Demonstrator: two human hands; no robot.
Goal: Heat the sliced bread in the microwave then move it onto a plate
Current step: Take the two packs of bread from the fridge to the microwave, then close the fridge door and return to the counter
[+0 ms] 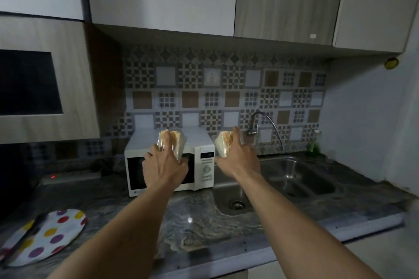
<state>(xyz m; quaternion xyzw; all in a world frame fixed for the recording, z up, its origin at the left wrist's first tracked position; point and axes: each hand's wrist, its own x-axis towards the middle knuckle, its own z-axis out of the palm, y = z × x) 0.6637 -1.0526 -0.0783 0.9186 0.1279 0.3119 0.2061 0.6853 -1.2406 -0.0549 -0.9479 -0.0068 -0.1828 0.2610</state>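
A white microwave point(204, 166) stands on the counter against the tiled wall, its door closed. My left hand point(164, 163) holds a wrapped piece of sliced bread point(175, 140) in front of the microwave's top and door. My right hand point(238, 154) holds a second wrapped piece of bread point(223, 141) just right of the microwave, above the sink's left edge. Both hands are raised well above the counter. A white plate with coloured dots point(48, 234) lies on the counter at the near left.
A steel sink point(294, 179) with a curved tap point(265, 124) fills the counter's right half. A power strip with a red light point(68, 175) lies left of the microwave. The marbled counter point(192, 222) runs between me and the microwave. Wall cabinets hang overhead.
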